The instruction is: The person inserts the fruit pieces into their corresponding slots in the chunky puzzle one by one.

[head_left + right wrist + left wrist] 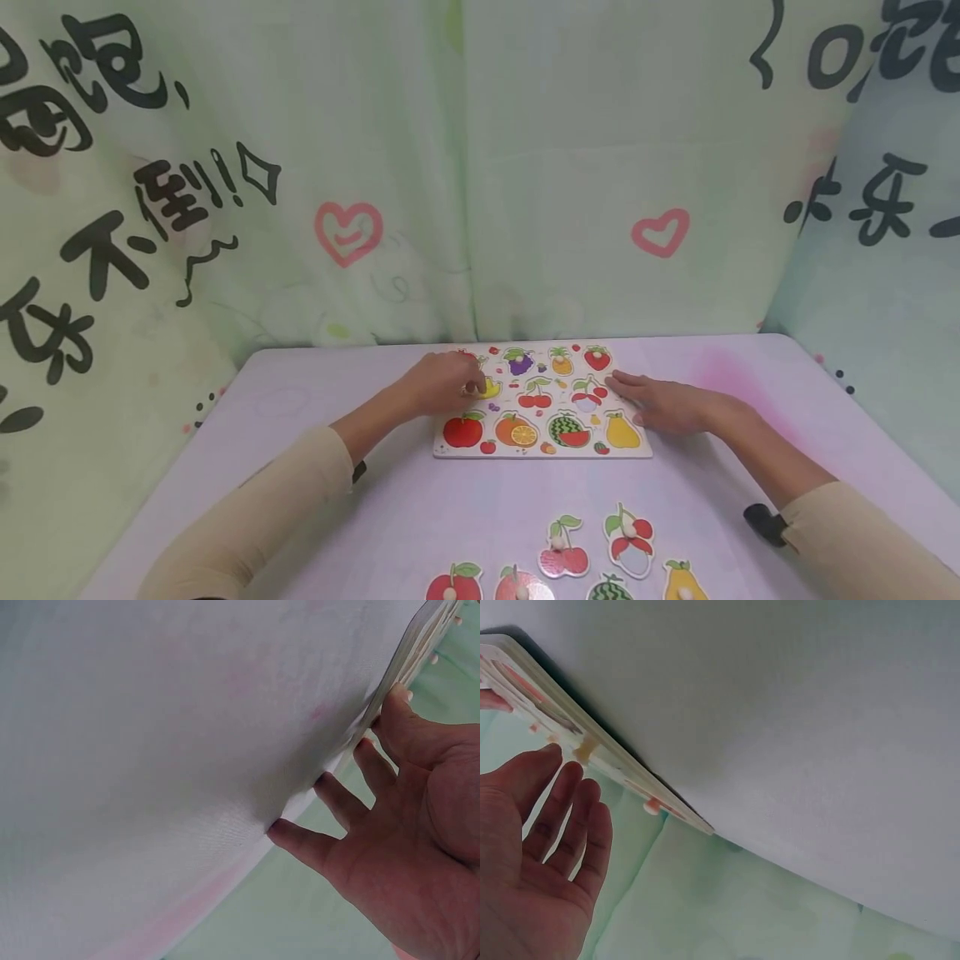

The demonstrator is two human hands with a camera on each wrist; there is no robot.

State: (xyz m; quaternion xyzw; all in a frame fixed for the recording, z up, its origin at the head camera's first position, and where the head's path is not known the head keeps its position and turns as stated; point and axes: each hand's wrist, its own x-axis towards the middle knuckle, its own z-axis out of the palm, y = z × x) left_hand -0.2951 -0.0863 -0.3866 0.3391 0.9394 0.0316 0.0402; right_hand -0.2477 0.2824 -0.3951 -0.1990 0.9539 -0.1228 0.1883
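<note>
A white fruit peg puzzle board [551, 451] lies on the table, its far row and a banana piece [491, 388] filled. My left hand [444, 383] is over the board's left side, fingertips right at the banana piece. In the left wrist view its fingers are loosely bent, with a pale knob [585, 748] just beyond the thumb and index tips. My right hand [667, 404] spreads at the board's right edge. There the right wrist view shows the thumb [397, 701] against the board's side and the other fingertips down on the table.
Loose knobbed pieces lie nearer me: cherries [564, 560], a lychee-like fruit [630, 546], a red apple [453, 585], a round pinkish fruit [522, 587], a watermelon [611, 590] and a yellow pear [682, 583]. A pale green printed curtain [540, 275] hangs behind the table [360, 533].
</note>
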